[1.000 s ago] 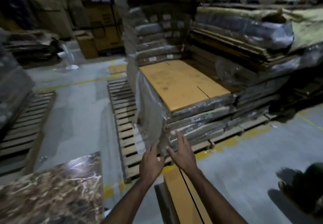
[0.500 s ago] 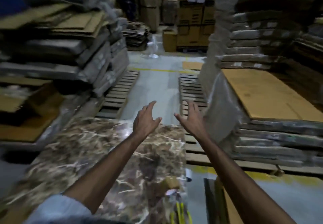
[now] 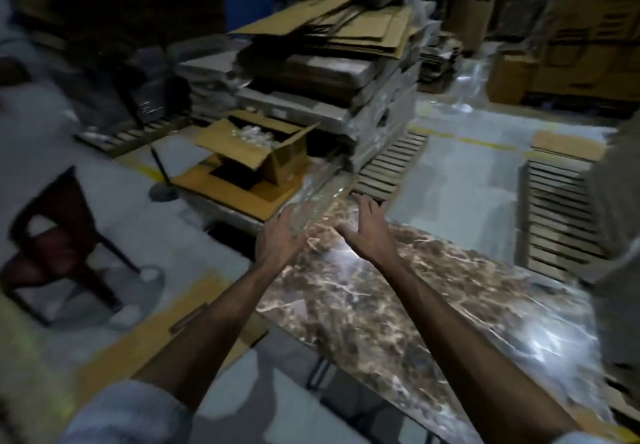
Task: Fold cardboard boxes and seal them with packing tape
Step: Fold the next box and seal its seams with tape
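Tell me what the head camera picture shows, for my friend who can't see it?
The person's left hand and right hand reach forward over a shiny marble-patterned table in a dim warehouse. Beyond them sit an open cardboard box and a tall stack of flattened cardboard; a dark chair stands at the left.

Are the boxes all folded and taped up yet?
Not nearly. Done: no taped box shows anywhere. In hand: both hands reach over the table's far end, the right hand open and empty, the left hand blurred beside clear plastic. Left: the flat cardboard sits stacked, and one box stands with flaps up, unsealed.
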### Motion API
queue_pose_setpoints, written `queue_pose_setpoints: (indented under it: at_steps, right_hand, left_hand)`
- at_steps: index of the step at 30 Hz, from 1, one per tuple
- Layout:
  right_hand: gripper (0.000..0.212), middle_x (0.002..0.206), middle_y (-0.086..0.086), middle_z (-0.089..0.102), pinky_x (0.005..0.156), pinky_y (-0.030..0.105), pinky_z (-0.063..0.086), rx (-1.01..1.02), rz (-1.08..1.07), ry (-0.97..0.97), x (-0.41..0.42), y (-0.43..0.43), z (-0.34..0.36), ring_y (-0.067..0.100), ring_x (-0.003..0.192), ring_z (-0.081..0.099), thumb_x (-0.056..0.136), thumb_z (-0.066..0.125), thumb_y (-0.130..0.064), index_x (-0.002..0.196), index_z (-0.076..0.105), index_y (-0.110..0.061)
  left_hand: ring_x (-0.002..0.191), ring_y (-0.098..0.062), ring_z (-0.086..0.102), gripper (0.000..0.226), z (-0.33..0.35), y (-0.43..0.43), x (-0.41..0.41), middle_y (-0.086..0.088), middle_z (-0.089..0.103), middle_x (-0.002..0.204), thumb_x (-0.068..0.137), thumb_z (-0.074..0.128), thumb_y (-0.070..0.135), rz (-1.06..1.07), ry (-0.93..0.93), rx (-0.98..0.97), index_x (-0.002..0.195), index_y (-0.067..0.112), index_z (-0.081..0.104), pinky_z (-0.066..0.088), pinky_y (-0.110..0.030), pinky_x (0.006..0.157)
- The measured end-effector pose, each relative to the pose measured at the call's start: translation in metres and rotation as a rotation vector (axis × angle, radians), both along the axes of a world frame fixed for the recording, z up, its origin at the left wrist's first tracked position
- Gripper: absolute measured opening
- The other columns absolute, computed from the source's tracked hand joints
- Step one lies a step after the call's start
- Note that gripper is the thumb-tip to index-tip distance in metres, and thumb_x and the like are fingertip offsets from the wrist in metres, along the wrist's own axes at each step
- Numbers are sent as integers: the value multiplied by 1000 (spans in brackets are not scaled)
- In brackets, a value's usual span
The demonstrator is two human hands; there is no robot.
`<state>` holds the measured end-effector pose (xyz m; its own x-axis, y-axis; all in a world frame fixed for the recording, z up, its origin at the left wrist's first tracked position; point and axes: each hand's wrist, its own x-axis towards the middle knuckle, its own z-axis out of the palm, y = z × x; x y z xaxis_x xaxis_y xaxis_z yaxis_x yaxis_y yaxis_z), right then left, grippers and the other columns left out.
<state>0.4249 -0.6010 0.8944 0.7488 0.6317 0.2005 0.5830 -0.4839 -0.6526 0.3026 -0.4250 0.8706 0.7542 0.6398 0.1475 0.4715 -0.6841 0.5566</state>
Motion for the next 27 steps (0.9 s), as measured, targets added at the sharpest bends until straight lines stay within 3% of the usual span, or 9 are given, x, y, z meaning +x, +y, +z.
queue_pose_setpoints:
  at_steps: [5,7,10,15,21,27]
  right_hand:
    - [77,159,6,34,101,43,44,-47,206,34,-55,126,-28,31,139,43,95,66,-48,157,32,-19]
    - [79,159,8,34,105,45,45,-82,290,45,-72,173,-43,32,140,42,95,64,-53,157,32,-17]
    - [81,162,10,30,106,50,45,-129,395,81,-94,242,-68,34,142,41,96,62,-57,158,29,-17]
    - [80,167,8,22,112,54,39,-160,563,129,-115,354,-108,35,147,36,99,60,-54,161,24,-18]
    - [77,160,13,34,110,48,40,-262,679,176,-120,454,-152,35,142,41,99,60,-53,158,31,-11]
    - [73,155,15,39,108,44,41,-427,655,316,-130,521,-225,36,138,45,98,67,-42,154,36,-8]
  left_hand:
    - [129,-32,56,76,-32,91,-81,-5,52,152,94,71,43,235,59,-19,159,29,33,53,-46,96]
    - [135,-34,51,77,-48,124,-113,-7,50,153,95,71,41,301,65,-58,160,26,33,50,-48,102]
    - [130,-37,55,76,-72,175,-158,-11,54,149,93,74,37,415,93,-96,158,24,37,52,-47,98]
    - [132,-35,55,82,-103,253,-219,-9,55,149,89,76,46,601,186,-140,158,29,36,52,-47,100]
    - [124,-37,60,81,-133,322,-260,-13,57,145,90,77,45,826,254,-214,158,26,37,55,-47,91]
    - [124,-41,58,78,-195,351,-272,-15,58,140,90,76,42,934,287,-377,156,27,37,54,-48,94]
